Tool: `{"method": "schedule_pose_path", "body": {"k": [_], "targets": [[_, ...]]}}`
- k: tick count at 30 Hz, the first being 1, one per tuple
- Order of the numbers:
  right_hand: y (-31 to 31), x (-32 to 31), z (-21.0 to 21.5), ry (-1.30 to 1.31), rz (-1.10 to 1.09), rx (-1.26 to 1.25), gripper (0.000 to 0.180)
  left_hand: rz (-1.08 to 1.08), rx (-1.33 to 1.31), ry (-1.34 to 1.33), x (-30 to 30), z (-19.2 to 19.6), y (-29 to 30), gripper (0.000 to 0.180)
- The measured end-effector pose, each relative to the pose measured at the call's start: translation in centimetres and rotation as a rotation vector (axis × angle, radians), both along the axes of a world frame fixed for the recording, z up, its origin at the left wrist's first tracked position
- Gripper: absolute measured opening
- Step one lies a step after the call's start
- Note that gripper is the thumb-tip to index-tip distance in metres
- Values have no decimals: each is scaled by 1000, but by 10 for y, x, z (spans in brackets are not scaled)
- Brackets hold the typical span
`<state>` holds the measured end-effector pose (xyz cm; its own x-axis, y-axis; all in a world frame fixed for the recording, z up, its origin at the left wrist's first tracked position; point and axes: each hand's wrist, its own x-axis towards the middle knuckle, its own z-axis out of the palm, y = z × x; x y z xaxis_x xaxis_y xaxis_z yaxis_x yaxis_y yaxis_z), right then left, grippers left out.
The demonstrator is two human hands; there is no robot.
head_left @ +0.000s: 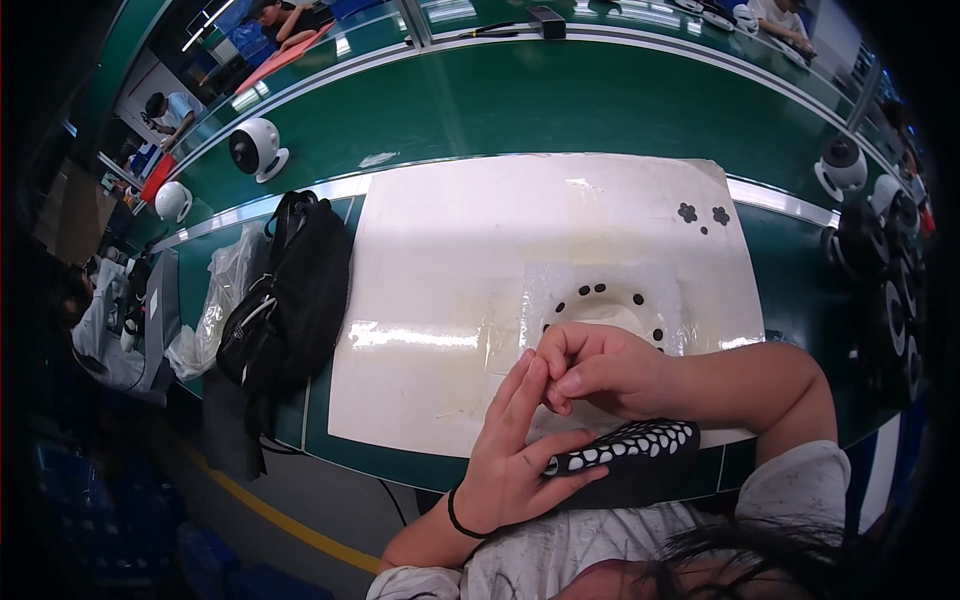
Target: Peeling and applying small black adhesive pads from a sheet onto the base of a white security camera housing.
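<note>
My left hand has a black sheet with rows of white oval spots between its thumb and fingers, low in front of my body. Just above it, my right hand is closed in a pinch, its fingertips meeting those of the left. Anything between them is too small to make out. Behind my hands lies a pale foam square with a round white piece on it. Small black oval pads form a ring there, partly hidden by my right hand.
A large white board covers the green bench. Two black flower-shaped pieces lie at its far right. On the left are a black bag and a clear plastic bag. White round-headed devices stand beyond; other people sit farther back.
</note>
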<state>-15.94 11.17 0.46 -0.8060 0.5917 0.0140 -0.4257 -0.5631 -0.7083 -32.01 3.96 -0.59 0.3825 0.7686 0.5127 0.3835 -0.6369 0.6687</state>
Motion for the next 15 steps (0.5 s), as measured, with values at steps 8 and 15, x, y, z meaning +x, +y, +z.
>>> {"method": "schedule_pose_path", "body": {"k": [8, 15], "targets": [[1, 0, -2, 6, 7, 13, 6, -8, 15, 3, -1, -2, 1, 31], [3, 1, 4, -70, 17, -93, 29, 1, -88, 27, -2, 1, 2, 40]]}}
